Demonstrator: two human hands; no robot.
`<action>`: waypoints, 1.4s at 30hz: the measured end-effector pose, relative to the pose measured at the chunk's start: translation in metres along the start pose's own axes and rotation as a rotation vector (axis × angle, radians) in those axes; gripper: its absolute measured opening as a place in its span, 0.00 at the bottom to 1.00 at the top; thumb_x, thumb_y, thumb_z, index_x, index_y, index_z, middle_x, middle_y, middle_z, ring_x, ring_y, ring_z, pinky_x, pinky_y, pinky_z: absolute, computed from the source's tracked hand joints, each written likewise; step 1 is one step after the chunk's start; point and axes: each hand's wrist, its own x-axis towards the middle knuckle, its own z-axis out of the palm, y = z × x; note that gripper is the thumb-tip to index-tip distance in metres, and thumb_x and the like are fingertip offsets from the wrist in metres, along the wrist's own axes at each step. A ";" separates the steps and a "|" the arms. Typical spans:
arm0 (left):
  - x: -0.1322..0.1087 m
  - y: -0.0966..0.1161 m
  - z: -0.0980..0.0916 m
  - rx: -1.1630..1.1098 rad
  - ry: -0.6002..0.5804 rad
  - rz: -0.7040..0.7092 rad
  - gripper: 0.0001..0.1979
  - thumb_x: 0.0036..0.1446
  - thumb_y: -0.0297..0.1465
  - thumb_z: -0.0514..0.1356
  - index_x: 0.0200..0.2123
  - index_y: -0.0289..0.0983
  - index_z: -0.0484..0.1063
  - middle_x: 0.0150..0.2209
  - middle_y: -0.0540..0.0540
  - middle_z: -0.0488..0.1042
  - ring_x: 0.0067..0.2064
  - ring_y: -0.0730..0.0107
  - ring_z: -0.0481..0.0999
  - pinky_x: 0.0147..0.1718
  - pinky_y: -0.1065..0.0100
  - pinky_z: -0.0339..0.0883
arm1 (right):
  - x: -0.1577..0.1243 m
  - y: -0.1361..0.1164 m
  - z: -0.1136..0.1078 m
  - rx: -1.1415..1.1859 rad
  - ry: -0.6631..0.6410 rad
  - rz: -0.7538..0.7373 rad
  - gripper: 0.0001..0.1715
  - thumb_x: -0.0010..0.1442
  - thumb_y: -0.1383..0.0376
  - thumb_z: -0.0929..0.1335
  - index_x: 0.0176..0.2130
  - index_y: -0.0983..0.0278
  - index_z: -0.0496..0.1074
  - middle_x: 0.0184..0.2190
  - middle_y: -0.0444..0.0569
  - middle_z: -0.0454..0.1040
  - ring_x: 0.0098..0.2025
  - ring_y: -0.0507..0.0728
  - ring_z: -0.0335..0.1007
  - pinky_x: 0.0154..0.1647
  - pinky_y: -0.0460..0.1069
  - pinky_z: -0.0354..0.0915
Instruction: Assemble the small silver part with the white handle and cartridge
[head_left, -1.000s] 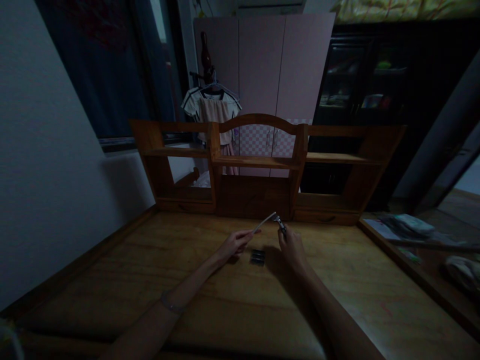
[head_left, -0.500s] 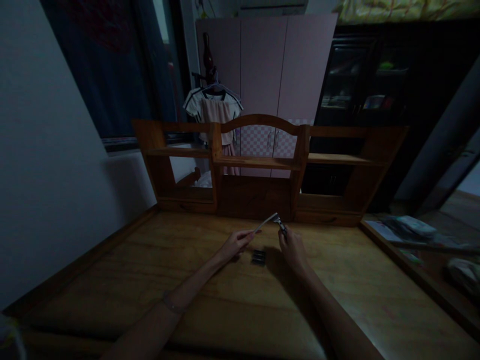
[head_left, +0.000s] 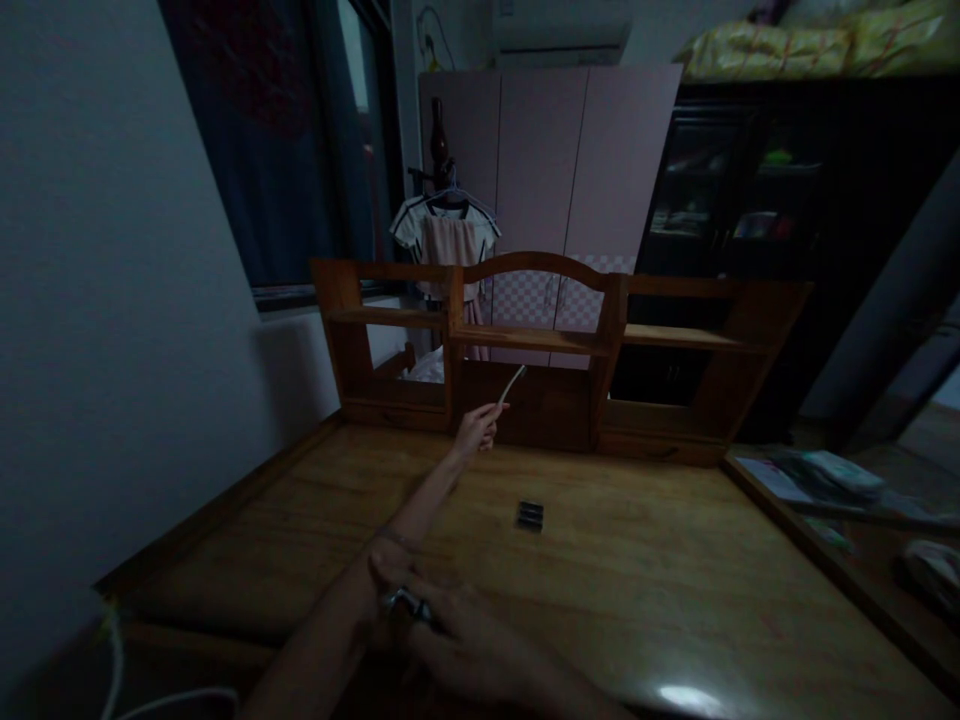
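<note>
My left hand (head_left: 476, 428) reaches forward over the far part of the wooden table, fingers closed round the handle of a slim whitish toothbrush (head_left: 512, 383), its head pointing up and away. Drawn back to the near edge, my right hand (head_left: 457, 625) is closed on a razor (head_left: 411, 602) with a silvery neck and dark grip. Its fingers overlap my left forearm; whether they touch it I cannot tell. Motion blur smears this hand. A small dark pack of razor cartridges (head_left: 529, 516) in several rows lies flat on the tabletop between the two hands, apart from both.
A wooden shelf unit (head_left: 536, 342) runs along the back of the table (head_left: 675, 560). At the right edge, a lower ledge holds papers and packets (head_left: 840, 475). A white cable (head_left: 116, 660) hangs at the near left. Behind stand a pink wardrobe (head_left: 540, 160) and hanging clothes (head_left: 446, 235).
The toothbrush and razor, close together before, are now far apart. My left hand has moved forward and up; my right hand has come back towards me and left. The view has shifted slightly.
</note>
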 end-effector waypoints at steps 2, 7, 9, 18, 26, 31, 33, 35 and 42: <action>-0.001 0.003 -0.001 0.008 0.014 0.020 0.29 0.52 0.45 0.58 0.52 0.32 0.66 0.16 0.60 0.46 0.14 0.85 0.43 0.14 0.78 0.40 | 0.005 0.001 0.008 0.114 0.037 -0.031 0.28 0.63 0.60 0.58 0.62 0.53 0.54 0.50 0.45 0.67 0.49 0.56 0.65 0.52 0.52 0.61; -0.013 0.009 0.004 0.322 0.063 0.089 0.27 0.56 0.45 0.53 0.51 0.30 0.68 0.15 0.58 0.50 0.15 0.81 0.49 0.16 0.76 0.46 | 0.029 0.015 0.009 0.416 0.079 0.017 0.29 0.64 0.56 0.58 0.63 0.54 0.52 0.51 0.47 0.66 0.53 0.57 0.62 0.51 0.56 0.62; -0.021 0.013 0.007 0.429 0.063 0.126 0.24 0.56 0.43 0.55 0.46 0.30 0.72 0.16 0.54 0.58 0.18 0.78 0.57 0.19 0.74 0.51 | 0.037 0.021 0.002 0.445 0.141 0.051 0.30 0.63 0.54 0.59 0.63 0.53 0.51 0.50 0.49 0.66 0.50 0.58 0.66 0.42 0.52 0.68; -0.034 -0.010 -0.004 0.564 0.009 0.205 0.16 0.52 0.38 0.58 0.37 0.33 0.76 0.31 0.45 0.75 0.36 0.66 0.70 0.34 0.72 0.61 | 0.032 0.034 -0.093 0.290 0.272 0.210 0.34 0.62 0.50 0.56 0.63 0.59 0.49 0.34 0.52 0.73 0.16 0.48 0.64 0.11 0.40 0.53; -0.038 -0.058 -0.021 0.675 0.099 0.307 0.19 0.58 0.41 0.52 0.41 0.35 0.74 0.35 0.45 0.76 0.37 0.66 0.73 0.37 0.71 0.62 | -0.002 0.116 -0.187 -0.344 0.995 0.208 0.24 0.58 0.53 0.61 0.39 0.70 0.72 0.18 0.45 0.66 0.21 0.51 0.60 0.22 0.44 0.54; -0.044 -0.061 -0.018 0.678 0.152 0.334 0.19 0.59 0.42 0.52 0.41 0.35 0.75 0.36 0.45 0.76 0.39 0.65 0.74 0.38 0.71 0.63 | -0.016 0.164 -0.183 -0.381 0.908 0.359 0.28 0.57 0.50 0.60 0.22 0.69 0.68 0.18 0.46 0.63 0.23 0.53 0.60 0.22 0.45 0.50; -0.046 -0.065 -0.014 0.677 0.140 0.325 0.19 0.59 0.42 0.52 0.42 0.35 0.75 0.38 0.44 0.76 0.40 0.65 0.74 0.39 0.70 0.64 | -0.016 0.171 -0.180 -0.432 0.894 0.376 0.29 0.57 0.49 0.60 0.19 0.68 0.65 0.16 0.45 0.59 0.21 0.52 0.57 0.21 0.45 0.45; -0.048 -0.070 -0.009 0.684 0.111 0.303 0.19 0.58 0.42 0.53 0.42 0.35 0.75 0.40 0.44 0.76 0.41 0.64 0.74 0.39 0.70 0.64 | -0.017 0.174 -0.180 -0.487 0.897 0.382 0.28 0.57 0.49 0.60 0.18 0.68 0.64 0.16 0.44 0.58 0.21 0.52 0.55 0.21 0.45 0.42; -0.054 -0.072 0.003 0.719 0.038 0.302 0.18 0.59 0.41 0.52 0.42 0.37 0.75 0.39 0.47 0.77 0.41 0.66 0.75 0.41 0.71 0.65 | -0.023 0.182 -0.188 -0.580 0.908 0.467 0.26 0.57 0.54 0.59 0.22 0.70 0.70 0.17 0.48 0.64 0.22 0.53 0.60 0.21 0.45 0.43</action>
